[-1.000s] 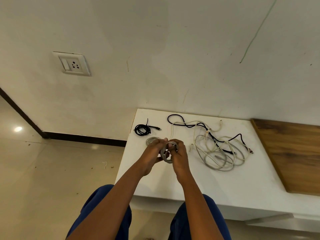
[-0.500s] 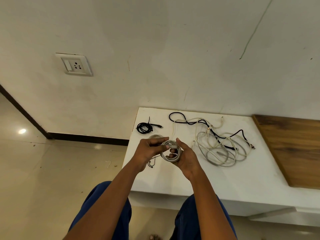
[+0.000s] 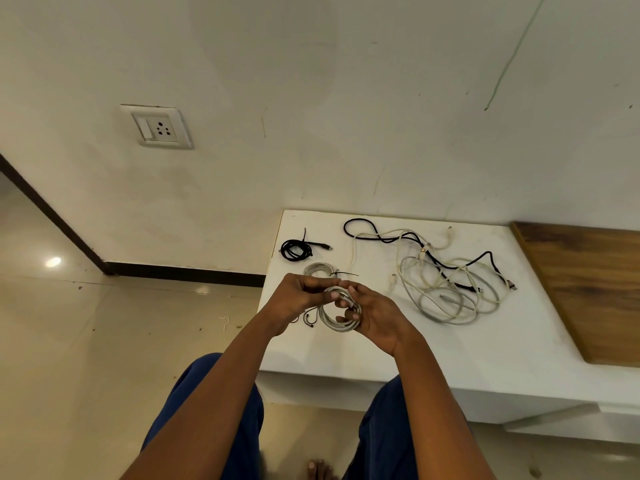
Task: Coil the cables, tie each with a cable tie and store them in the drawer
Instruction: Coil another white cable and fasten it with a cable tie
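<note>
Both hands grip a grey cable coil (image 3: 337, 315) above the white table's (image 3: 346, 351) near-left: left hand (image 3: 298, 299) pinching its top, right hand (image 3: 375, 315) cradling it. Farther left lie two tied coils, black (image 3: 295, 250) and grey (image 3: 318, 270); a loose tangle (image 3: 446, 285) at right awaits coiling. No drawer shows.

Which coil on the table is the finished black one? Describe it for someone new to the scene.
Start at the white table against the wall. At its far left corner lies the black coil, small and tied. The grey coil beside it is paler, and the tangle of cables to its right lies loose.
</note>
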